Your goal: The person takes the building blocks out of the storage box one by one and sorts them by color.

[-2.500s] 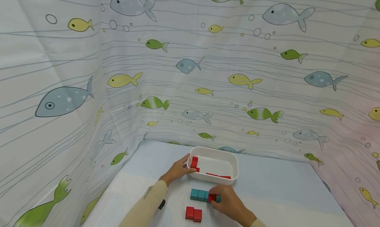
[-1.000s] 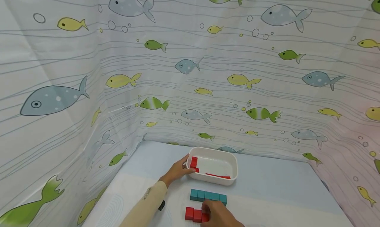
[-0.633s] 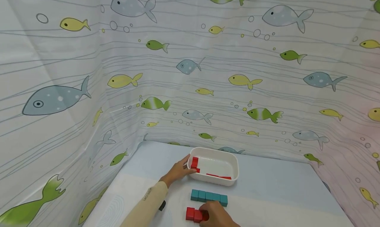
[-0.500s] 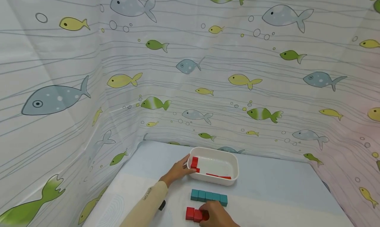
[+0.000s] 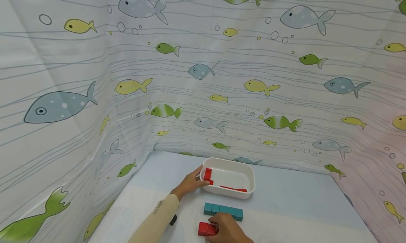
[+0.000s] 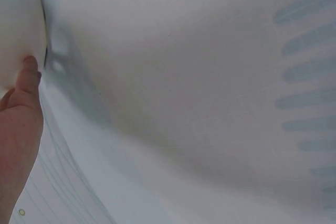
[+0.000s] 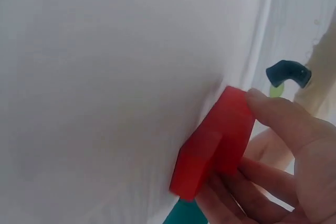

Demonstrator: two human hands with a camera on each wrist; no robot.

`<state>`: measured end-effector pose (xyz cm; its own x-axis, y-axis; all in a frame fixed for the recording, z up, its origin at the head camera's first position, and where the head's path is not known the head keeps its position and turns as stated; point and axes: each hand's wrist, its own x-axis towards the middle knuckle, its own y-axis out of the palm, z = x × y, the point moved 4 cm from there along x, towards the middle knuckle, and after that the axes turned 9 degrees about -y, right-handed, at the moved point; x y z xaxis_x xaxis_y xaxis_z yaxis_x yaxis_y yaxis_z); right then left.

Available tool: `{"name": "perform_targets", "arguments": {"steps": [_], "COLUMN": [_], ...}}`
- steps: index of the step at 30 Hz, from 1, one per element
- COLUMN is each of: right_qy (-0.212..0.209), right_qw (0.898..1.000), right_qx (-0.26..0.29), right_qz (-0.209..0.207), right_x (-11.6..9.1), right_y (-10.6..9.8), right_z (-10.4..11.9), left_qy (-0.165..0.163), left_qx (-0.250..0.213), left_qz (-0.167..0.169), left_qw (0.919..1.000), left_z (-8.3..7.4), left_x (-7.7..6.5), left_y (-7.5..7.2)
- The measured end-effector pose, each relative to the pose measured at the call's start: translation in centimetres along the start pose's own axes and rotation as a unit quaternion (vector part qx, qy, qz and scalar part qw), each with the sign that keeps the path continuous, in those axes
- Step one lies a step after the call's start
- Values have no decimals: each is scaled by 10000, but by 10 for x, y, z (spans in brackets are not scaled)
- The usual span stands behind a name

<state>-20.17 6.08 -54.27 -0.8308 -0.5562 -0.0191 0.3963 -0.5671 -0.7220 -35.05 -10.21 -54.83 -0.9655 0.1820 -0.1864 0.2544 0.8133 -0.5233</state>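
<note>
My left hand (image 5: 189, 183) holds the left end of a white plastic basin (image 5: 250, 193), thumb over its near rim. Red blocks (image 5: 207, 173) lie inside the basin along its left side. In front of it stands a row of several teal cube blocks (image 5: 211, 208). Nearer still, a short row of red cube blocks (image 5: 203, 229) has my right hand (image 5: 229, 229) at its right end, hiding part of it. In the right wrist view, the thumb and curled fingers grip red blocks (image 7: 231, 119) from two sides, with a teal block (image 7: 186, 213) just beyond.
A fish-patterned sheet (image 5: 234, 109) rises behind and beside the pale table (image 5: 285, 200). A small black object (image 5: 173, 219) shows beside the left sleeve (image 5: 158, 214). Thin red pieces (image 5: 240, 190) lie along the basin's near inner wall.
My right hand has brought a red block from over the teal row to the near red row, then shifted slightly left along it. My left hand has stayed on the basin.
</note>
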Motion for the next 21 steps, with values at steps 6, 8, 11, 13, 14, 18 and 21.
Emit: {"name": "perform_targets", "arguments": {"steps": [6,8,11,13,14,18,21], "right_qy": [-140,-92,-4,31,2,-43,-398], "right_qw": [9998,9998,9998,9998,9998,9998,9959], "right_qx": [145,193,214,213,186,102,-400], "right_qz": [13,27,28,17,-3,-152,-714], "right_x": [7,7,8,8,8,8,11], "right_y": [7,7,7,7,7,-2,-27], "right_z": [7,7,7,7,7,10,12], "left_qy": [-21,-42,-20,4,26,53,54], "left_qx": [92,80,26,6,-4,25,35], "left_qz": [-8,-6,-15,-4,3,21,-9], "left_qw": [10000,10000,10000,10000,10000,10000,10000], "left_z": [-1,-1,-2,-2,-2,-2,-2], "left_x": [-1,-1,-2,-3,-3,-3,-2], "left_y": [-1,-1,-1,-2,-2,-2,-1]}}
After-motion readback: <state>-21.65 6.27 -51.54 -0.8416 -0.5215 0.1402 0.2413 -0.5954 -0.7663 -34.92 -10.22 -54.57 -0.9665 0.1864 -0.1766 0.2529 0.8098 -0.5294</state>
